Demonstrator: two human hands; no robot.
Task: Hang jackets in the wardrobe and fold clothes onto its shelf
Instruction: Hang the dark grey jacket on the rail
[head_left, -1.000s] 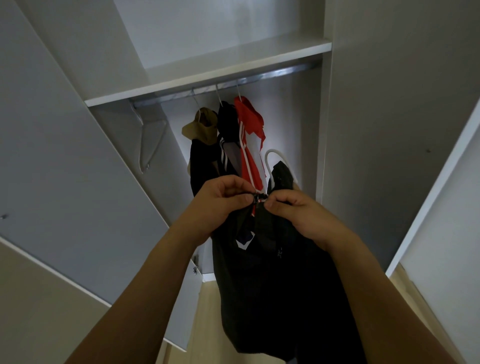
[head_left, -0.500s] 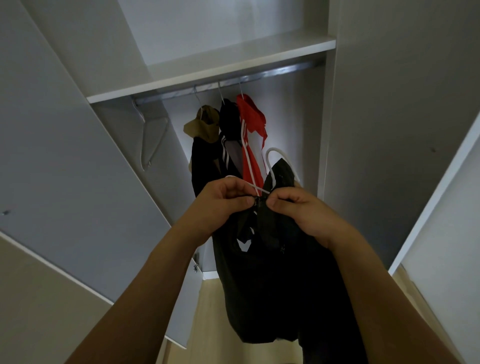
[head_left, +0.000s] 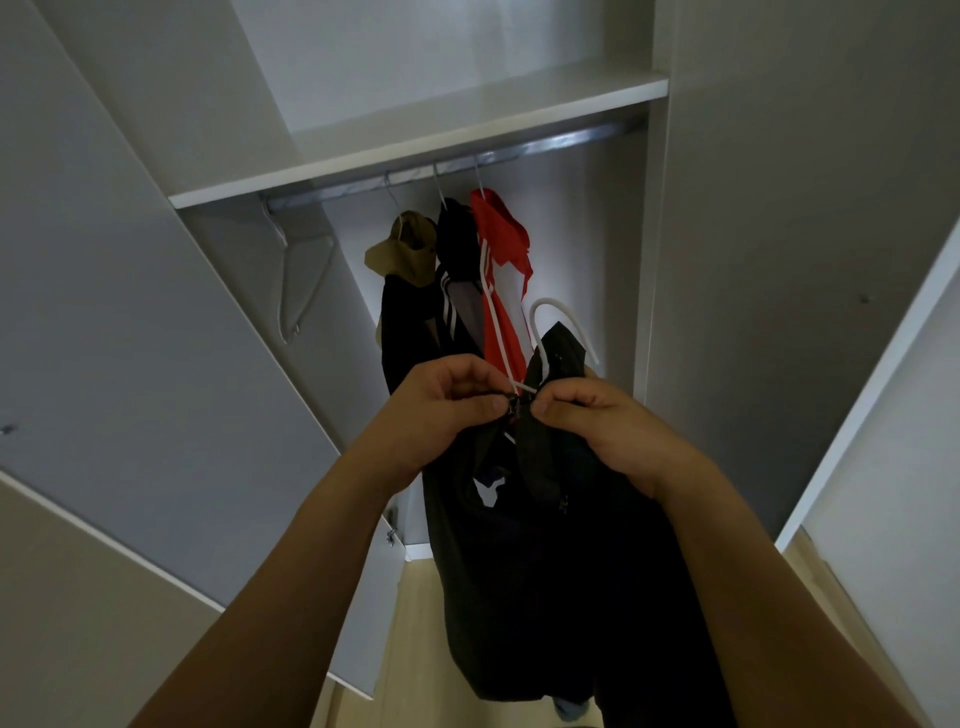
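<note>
Fingers of the left hand and fingers of the right hand are curled tight, and the zipper area at the top front of a black jacket is pinched between them, the two hands almost touching. The open wardrobe is seen ahead, its white shelf set above a metal rail. The black jacket is held up in front of the wardrobe, below the rail, and is draped on a white hanger whose hook is raised above the collar, clear of the rail. Three garments are hung on the rail behind it: a red jacket, a black jacket with white stripes and a tan-topped garment. An empty hanger is hung at the rail's left end.
</note>
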